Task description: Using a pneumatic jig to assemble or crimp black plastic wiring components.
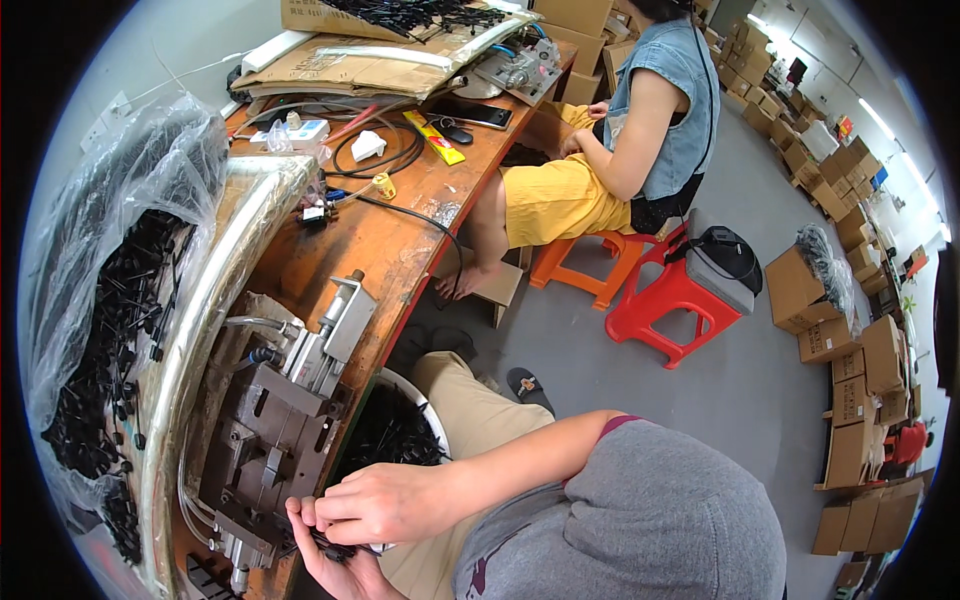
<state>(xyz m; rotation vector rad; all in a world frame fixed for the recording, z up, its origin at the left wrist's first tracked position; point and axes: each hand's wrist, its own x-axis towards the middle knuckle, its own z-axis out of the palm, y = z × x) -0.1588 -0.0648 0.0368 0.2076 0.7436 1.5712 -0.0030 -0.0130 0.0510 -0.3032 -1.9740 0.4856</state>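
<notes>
My left hand (345, 572) comes in at the lower edge, fingers curled around a small bunch of black plastic pieces (335, 547). Just above it, my right hand (385, 505) is closed, its fingertips meeting the left fingers; whatever they pinch is hidden. Both hands are beside the near end of a dark metal clamping fixture (270, 440) on the bench. A pneumatic cylinder (328, 335) is mounted at the fixture's far end. Partly behind my right hand, a white bucket (436, 425) holds many thin black pieces.
Left of the fixture, clear plastic sheeting (170, 140) surrounds a heap of black pieces (110, 340). Cables, a phone (470, 112) and a yellow packet (435, 138) lie on the wooden bench (400, 245). A co-worker (640, 130) sits beyond, near a red stool (665, 310). Cartons (855, 400) line the right.
</notes>
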